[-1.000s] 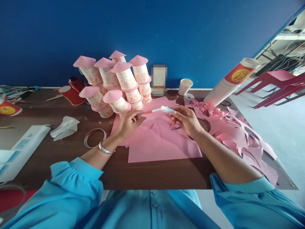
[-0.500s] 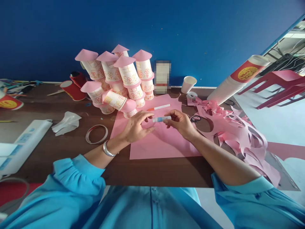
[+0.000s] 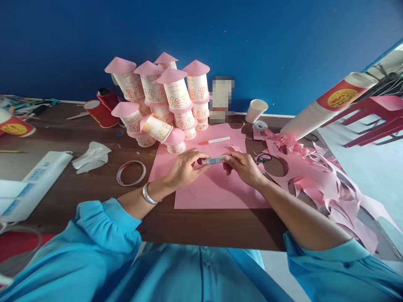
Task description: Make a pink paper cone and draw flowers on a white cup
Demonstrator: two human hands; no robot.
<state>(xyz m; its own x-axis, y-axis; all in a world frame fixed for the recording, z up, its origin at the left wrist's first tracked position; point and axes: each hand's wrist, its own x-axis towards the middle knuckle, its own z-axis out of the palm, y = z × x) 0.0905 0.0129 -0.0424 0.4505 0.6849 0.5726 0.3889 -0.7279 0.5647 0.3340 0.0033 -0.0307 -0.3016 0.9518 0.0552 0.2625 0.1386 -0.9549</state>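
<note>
Brown table (image 3: 217, 226) bears one marker (image 3: 214, 141), while fingers (image 3: 197, 155) of left hand (image 3: 183, 170) and right hand (image 3: 246, 168) pinch one white tube (image 3: 214, 160).

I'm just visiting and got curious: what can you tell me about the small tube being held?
The small tube is slim, whitish and plastic-looking, with blue markings too small to read. It lies sideways, roughly level, above the pink paper. The fingers of the left hand pinch one end; those of the right hand cover the other, so I cannot tell whether it is capped.
</note>
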